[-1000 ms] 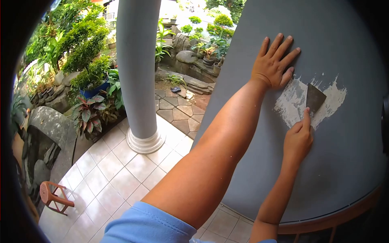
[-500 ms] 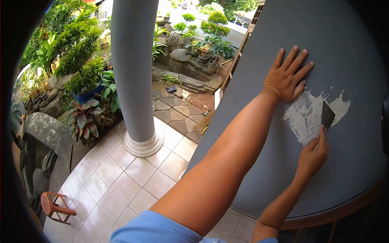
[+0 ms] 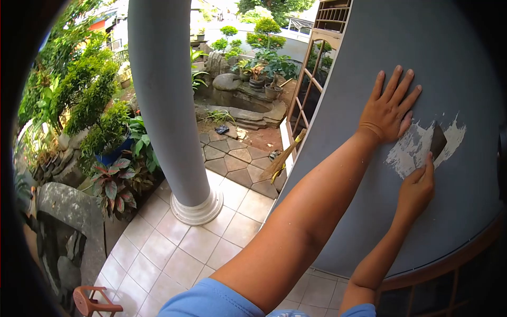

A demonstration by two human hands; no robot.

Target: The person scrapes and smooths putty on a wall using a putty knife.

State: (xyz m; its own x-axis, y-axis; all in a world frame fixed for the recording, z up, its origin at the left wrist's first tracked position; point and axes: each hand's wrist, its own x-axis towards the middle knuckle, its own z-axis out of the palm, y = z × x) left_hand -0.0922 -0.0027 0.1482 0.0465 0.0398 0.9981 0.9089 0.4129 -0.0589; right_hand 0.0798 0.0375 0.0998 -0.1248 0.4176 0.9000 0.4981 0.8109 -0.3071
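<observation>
My left hand [image 3: 389, 108] lies flat on the grey-blue wall [image 3: 380, 211], fingers spread, just above and left of a rough white patch [image 3: 409, 150] of what looks like filler or bare plaster. My right hand [image 3: 416, 190] grips a putty knife [image 3: 438, 141] below the patch, its index finger stretched up along the tool. The dark blade rests over the right part of the white area, tilted, with its edge close to or against the wall. Most of the handle is hidden inside the fist.
A round column [image 3: 163, 105] rises from the tiled floor [image 3: 158, 243]. Lower left stands a brown plastic stool [image 3: 92, 302]. A broom [image 3: 285, 156] leans near the wall's edge beside a window frame [image 3: 309, 79]. Garden plants and a stone pond [image 3: 232, 103] lie beyond.
My view has turned, so more of the window frame and broom shows. The putty knife stays on the patch in nearly the same place. My left hand remains flat on the wall.
</observation>
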